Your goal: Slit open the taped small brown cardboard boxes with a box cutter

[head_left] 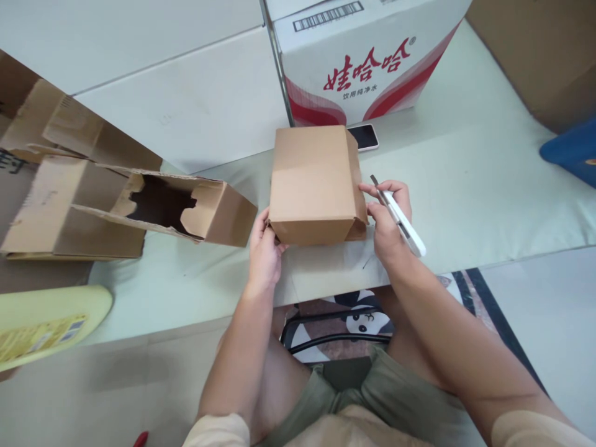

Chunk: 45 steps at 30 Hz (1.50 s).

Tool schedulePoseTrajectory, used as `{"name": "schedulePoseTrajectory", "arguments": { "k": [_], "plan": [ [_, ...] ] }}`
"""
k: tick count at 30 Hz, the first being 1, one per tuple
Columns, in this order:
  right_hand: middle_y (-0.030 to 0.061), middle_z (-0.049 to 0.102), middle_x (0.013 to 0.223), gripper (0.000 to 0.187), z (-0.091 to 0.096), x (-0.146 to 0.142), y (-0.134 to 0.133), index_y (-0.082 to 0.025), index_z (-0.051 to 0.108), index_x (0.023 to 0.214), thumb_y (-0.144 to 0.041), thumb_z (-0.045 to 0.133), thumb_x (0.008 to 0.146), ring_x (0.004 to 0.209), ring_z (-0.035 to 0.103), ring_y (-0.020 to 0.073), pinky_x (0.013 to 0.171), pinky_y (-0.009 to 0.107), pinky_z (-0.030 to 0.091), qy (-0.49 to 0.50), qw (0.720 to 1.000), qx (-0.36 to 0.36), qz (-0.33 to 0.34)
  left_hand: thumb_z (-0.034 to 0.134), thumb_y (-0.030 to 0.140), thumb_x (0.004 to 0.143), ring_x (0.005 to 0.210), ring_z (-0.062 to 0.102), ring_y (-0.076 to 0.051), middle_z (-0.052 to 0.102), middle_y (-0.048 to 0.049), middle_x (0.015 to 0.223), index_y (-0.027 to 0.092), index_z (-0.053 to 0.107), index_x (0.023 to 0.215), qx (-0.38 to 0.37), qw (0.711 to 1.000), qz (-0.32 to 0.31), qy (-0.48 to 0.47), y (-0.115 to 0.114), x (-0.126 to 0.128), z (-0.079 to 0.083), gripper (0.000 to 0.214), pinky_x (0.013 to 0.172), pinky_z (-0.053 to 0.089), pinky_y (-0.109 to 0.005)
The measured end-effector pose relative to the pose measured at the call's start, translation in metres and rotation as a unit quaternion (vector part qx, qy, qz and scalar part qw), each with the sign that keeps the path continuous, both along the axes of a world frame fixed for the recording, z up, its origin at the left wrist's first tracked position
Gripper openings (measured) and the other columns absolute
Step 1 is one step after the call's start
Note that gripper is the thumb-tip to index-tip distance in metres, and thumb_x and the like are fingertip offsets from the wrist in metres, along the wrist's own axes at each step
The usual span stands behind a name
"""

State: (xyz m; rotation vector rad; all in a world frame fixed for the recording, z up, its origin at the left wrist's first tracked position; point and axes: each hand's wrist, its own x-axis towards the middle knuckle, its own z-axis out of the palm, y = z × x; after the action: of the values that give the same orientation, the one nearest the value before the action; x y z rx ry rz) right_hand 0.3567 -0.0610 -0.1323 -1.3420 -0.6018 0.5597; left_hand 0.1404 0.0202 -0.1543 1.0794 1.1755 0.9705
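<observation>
A small brown cardboard box (310,174) rests on the pale cloth-covered surface in front of me. My left hand (265,254) grips its near left corner, with some fingers hidden under or behind the edge. In my right hand (391,214) is a white utility knife (404,225), its blade out and pointing up and left. The fingertips of that hand touch the box's right side, by a flap that stands slightly away from it.
An opened cardboard box (228,214) lies to the left, near more cardboard boxes (51,205). Behind stand a white-and-red carton (367,74) and a phone (365,136). A yellow bottle (51,326) is at the left, a blue object (572,152) at the right.
</observation>
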Motion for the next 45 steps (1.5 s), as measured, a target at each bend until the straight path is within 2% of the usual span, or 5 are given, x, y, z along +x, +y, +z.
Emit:
{"name": "schedulePoseTrajectory", "arguments": {
  "k": [7,15,22,36,45],
  "plan": [
    [0.0023,0.076,0.11,0.03,-0.001,0.003,0.003,-0.029,0.052,0.102,-0.025,0.063,0.074,0.121,0.069,0.0267,0.102,0.049,0.053,-0.007,0.999,-0.028,-0.042,0.056,0.061,0.102,0.136,0.062,-0.027,0.064,-0.0104,0.141,0.029,0.064,0.133,0.274,0.953,0.096,0.086,-0.002,-0.002,-0.006,0.045,0.111,0.056,-0.041],
    [0.0038,0.077,0.11,0.035,-0.004,0.005,0.004,-0.028,0.049,0.102,-0.026,0.06,0.068,0.112,0.072,0.0271,0.089,0.045,0.055,-0.025,0.998,-0.041,-0.05,0.063,0.044,0.104,0.108,0.068,-0.018,0.055,-0.0043,0.123,0.028,0.068,0.123,0.522,0.818,0.225,0.089,-0.004,0.002,0.006,0.025,0.099,0.058,-0.037],
    [-0.0004,0.075,0.1,0.036,-0.011,0.002,0.007,-0.028,0.049,0.103,-0.027,0.061,0.069,0.1,0.074,0.0219,0.091,0.042,0.055,-0.007,1.0,0.007,-0.019,0.065,0.052,0.099,0.112,0.065,-0.024,0.049,-0.0053,0.12,0.028,0.065,0.114,0.635,0.753,0.128,0.117,-0.011,-0.006,0.021,0.028,0.1,0.06,-0.048],
    [-0.0025,0.063,0.093,0.035,-0.048,0.008,0.015,-0.028,0.046,0.11,-0.034,0.067,0.083,0.086,0.065,0.0175,0.077,0.033,0.05,-0.082,0.996,0.008,-0.028,0.064,0.055,0.098,0.13,0.066,-0.031,0.057,-0.0166,0.144,0.025,0.057,0.136,0.547,0.814,-0.009,0.194,-0.025,0.01,0.006,0.049,0.103,0.06,-0.049],
    [-0.004,0.054,0.073,0.02,0.028,-0.005,-0.006,-0.03,0.054,0.107,-0.043,0.059,0.093,0.058,0.051,0.0147,0.051,0.029,0.039,-0.138,0.963,0.211,-0.097,0.065,0.061,0.097,0.123,0.069,-0.029,0.064,-0.0152,0.137,0.025,0.057,0.137,0.535,0.82,-0.037,0.202,-0.024,0.01,0.005,0.054,0.101,0.058,-0.047]
  ]
}}
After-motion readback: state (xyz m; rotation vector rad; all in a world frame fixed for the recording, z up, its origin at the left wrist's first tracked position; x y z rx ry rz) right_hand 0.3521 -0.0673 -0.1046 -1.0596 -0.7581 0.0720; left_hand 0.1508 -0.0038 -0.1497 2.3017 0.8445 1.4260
